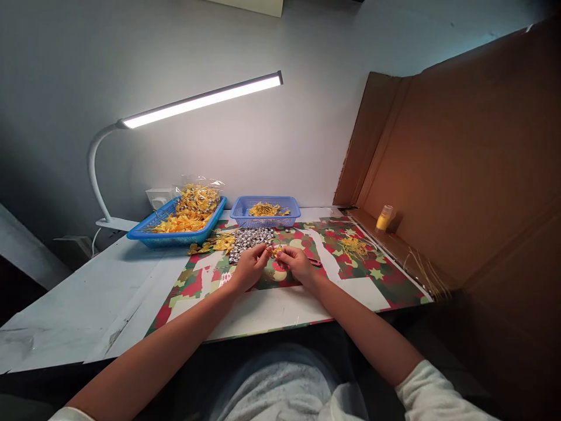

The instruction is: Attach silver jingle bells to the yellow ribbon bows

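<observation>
L hand [252,268] & R hand [298,264] pinched closed on small yellow petal-like piece [276,251]; slack pinch could drop it amid shiny silver round beads [250,238] just beyond L hand.

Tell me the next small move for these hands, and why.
Perhaps steady the small yellow piece with the left hand while the right hand adjusts it: both hands meet at it, in front of the lamp, near the silver balls.
</observation>
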